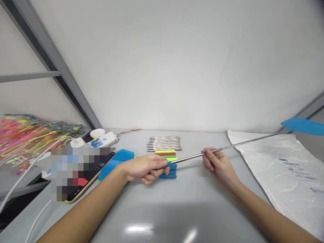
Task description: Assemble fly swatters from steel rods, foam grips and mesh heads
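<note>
My left hand (145,167) is closed around the blue handle (168,164) of an extended telescopic fly swatter. Its thin metal rod (243,143) runs up to the right and ends in a blue swatter head (302,125). My right hand (217,162) pinches the rod a short way along from the handle. Just behind my left hand lies a stack of coloured handles (167,155), yellow, red, green and blue. A bundle of collapsed metal rods (164,143) lies beyond them. A blue mesh swatter head (118,159) rests flat at the left of my left hand.
A phone (86,179) lies at the left on the grey table (162,209), beside a white power strip (103,140) and white cables. Bright packaged swatters (27,135) are piled at the far left. A large clear plastic bag (280,168) covers the right side.
</note>
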`<action>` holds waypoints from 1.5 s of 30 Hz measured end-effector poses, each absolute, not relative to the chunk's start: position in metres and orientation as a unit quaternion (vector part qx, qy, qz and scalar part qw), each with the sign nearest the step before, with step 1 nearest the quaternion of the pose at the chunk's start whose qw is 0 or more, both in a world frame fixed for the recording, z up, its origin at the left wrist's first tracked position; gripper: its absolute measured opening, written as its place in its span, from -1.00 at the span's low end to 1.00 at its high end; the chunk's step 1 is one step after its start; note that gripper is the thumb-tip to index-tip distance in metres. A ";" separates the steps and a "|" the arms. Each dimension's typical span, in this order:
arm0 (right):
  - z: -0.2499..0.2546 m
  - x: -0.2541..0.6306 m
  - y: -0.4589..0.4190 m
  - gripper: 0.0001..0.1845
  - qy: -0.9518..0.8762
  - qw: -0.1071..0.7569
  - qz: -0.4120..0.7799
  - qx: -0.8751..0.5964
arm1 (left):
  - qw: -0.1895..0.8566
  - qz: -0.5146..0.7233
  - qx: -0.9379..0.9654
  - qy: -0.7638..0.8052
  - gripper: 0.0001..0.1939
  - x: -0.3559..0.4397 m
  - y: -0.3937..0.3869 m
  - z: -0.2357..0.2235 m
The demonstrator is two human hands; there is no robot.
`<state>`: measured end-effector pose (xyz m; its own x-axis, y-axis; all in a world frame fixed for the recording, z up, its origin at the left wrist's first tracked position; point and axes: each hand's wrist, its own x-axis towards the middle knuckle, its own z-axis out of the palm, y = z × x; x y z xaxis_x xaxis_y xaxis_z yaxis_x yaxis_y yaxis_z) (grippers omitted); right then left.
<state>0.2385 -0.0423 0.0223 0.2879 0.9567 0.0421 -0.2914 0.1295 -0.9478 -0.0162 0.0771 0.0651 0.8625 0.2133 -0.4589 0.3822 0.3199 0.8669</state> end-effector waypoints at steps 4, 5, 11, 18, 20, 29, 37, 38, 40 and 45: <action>0.032 0.255 -0.043 -0.72 -0.332 0.695 0.453 -0.449 | 0.779 -0.053 0.572 0.251 -0.62 -0.021 0.067 0.063; 0.035 0.259 -0.042 -0.72 -0.318 0.711 0.441 -0.446 | 0.781 -0.051 0.570 0.252 -0.61 -0.023 0.065 0.062; 0.035 0.263 -0.043 -0.75 -0.313 0.715 0.423 -0.460 | 0.773 -0.032 0.566 0.285 -0.60 -0.034 0.059 0.052; 0.025 0.246 -0.047 -0.73 -0.341 0.670 0.459 -0.473 | 0.767 -0.024 0.571 0.292 -0.60 -0.039 0.061 0.050; 0.023 0.243 -0.047 -0.73 -0.349 0.656 0.471 -0.475 | 0.769 -0.027 0.566 0.295 -0.60 -0.037 0.060 0.049; 0.012 0.218 -0.048 -0.70 -0.405 0.594 0.497 -0.486 | 0.815 -0.030 0.507 0.280 -0.59 -0.016 0.036 0.039; 0.018 0.222 -0.053 -0.69 -0.444 0.578 0.520 -0.445 | 0.835 -0.031 0.497 0.235 -0.60 -0.010 0.029 0.040; 0.020 0.226 -0.054 -0.68 -0.433 0.595 0.522 -0.432 | 0.835 -0.033 0.498 0.231 -0.60 -0.011 0.030 0.040; 0.026 0.236 -0.053 -0.71 -0.391 0.638 0.517 -0.415 | 0.833 -0.033 0.498 0.238 -0.60 -0.013 0.032 0.041; 0.039 0.250 -0.049 -0.74 -0.292 0.718 0.455 -0.438 | 0.823 -0.029 0.493 0.281 -0.60 -0.015 0.038 0.038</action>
<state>0.2504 -0.0491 0.0385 0.4166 0.9088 0.0206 -0.3972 0.2024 -0.8951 -0.0150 0.0376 0.0378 0.8407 0.2285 -0.4909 0.3253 0.5116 0.7953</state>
